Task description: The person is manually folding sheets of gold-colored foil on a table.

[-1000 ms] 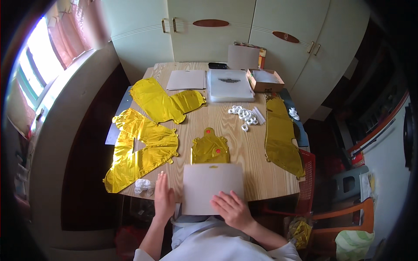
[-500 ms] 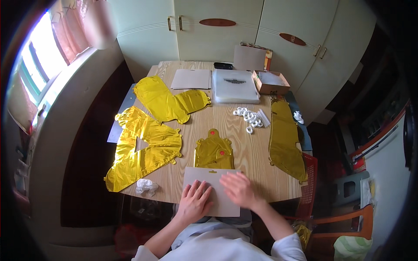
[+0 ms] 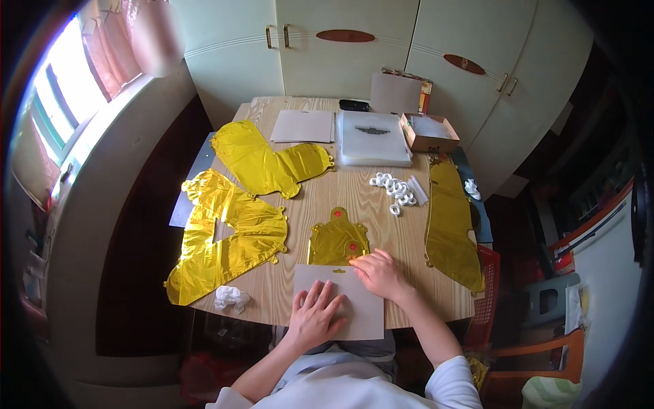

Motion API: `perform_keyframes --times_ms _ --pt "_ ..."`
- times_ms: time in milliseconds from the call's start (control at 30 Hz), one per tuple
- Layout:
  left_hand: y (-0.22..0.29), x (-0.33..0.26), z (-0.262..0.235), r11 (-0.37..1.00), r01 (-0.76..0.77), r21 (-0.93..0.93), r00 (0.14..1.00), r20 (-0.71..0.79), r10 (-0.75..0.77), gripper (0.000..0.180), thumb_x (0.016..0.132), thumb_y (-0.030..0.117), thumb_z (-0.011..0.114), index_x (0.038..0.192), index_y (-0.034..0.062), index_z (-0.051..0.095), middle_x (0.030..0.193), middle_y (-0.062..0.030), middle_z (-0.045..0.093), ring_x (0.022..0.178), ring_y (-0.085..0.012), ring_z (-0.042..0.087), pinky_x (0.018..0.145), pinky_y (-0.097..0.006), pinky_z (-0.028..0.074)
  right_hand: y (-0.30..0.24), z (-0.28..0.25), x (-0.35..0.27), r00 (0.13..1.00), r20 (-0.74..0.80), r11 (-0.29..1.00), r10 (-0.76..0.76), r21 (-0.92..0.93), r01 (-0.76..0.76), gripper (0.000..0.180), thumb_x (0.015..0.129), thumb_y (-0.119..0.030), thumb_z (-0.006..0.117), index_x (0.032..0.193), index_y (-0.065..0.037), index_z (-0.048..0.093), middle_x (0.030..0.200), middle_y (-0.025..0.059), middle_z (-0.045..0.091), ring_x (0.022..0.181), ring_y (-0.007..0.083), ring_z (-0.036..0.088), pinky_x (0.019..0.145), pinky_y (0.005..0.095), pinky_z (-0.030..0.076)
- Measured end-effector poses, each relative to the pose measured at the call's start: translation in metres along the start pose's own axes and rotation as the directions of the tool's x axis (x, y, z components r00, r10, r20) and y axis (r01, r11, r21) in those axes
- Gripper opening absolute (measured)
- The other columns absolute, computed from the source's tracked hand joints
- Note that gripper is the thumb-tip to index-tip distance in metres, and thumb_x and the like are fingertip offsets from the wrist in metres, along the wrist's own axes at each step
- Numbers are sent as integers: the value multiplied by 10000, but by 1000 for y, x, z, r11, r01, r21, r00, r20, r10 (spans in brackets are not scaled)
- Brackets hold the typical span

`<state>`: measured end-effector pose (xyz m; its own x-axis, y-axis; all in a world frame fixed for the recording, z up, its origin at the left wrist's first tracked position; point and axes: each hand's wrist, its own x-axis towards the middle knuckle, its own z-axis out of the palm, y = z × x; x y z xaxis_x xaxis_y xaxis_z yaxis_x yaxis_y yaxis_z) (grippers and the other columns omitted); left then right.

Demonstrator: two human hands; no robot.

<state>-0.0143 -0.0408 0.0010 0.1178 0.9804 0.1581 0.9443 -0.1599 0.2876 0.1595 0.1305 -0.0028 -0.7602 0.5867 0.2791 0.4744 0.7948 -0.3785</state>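
Note:
A grey card (image 3: 354,315) with a hang hole lies at the table's front edge, partly overhanging it. My left hand (image 3: 317,315) rests flat on this card, fingers spread. Just beyond the card, and partly hidden by it, sits a folded gold foil balloon (image 3: 334,235) with small tabs and two red round spots. My right hand (image 3: 381,275) is at the card's far right corner. Its fingers are curled together, with the tips at the near right edge of the folded balloon. How much foil they grip is partly hidden.
Flat gold foil balloons lie at left (image 3: 231,238), far left (image 3: 269,160) and right (image 3: 453,225). White ribbon rolls (image 3: 395,187), clear bags (image 3: 373,140), grey cards (image 3: 303,126) and an open box (image 3: 430,133) stand farther back. Crumpled white tissue (image 3: 231,298) is near the left edge.
My right hand has moved from hovering, blurred, over the card to its far right corner, and its fingers have curled in at the folded balloon. My left hand stays flat on the card.

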Motion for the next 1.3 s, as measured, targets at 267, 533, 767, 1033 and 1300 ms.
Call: perform_keyframes --times_ms 267,533,767,1033,1300 --pt "-2 9 -2 999 -10 51 998 62 7 592 892 510 571 1427 269 486 1510 -182 379 1410 -405 320 1110 -605 212 13 3 12 997 48 991 54 119 -59 242 894 -185 617 1108 -88 679 1057 89 681 983 276 634 949 425 457" --pt "-2 10 -3 998 -12 63 995 102 5 596 916 524 517 1454 277 450 1527 -185 352 1431 -403 279 1120 -612 185 53 25 59 906 -3 851 423 345 -396 617 782 -237 781 1295 -69 484 1318 195 460 1195 357 517 1014 428 444" --pt "-4 9 -2 998 -5 57 995 103 -1 596 926 532 492 1459 269 442 1535 -185 342 1437 -405 267 1124 -610 173 50 10 85 819 224 748 528 334 -573 720 730 -221 832 1329 -26 483 1217 173 594 1067 248 612 901 367 506" --pt "-4 8 0 999 -5 54 996 91 0 597 925 539 496 1456 272 447 1533 -185 347 1433 -405 277 1123 -612 172 53 4 70 838 368 756 403 381 -532 390 840 -104 725 1174 49 595 1013 124 708 837 157 663 788 301 533" --pt "-2 9 0 999 6 53 997 79 -10 609 904 537 538 1447 273 459 1520 -182 366 1423 -396 298 1102 -644 161 36 2 51 912 209 848 352 341 -405 534 775 -177 777 1223 28 569 1043 186 696 946 289 683 821 371 536"
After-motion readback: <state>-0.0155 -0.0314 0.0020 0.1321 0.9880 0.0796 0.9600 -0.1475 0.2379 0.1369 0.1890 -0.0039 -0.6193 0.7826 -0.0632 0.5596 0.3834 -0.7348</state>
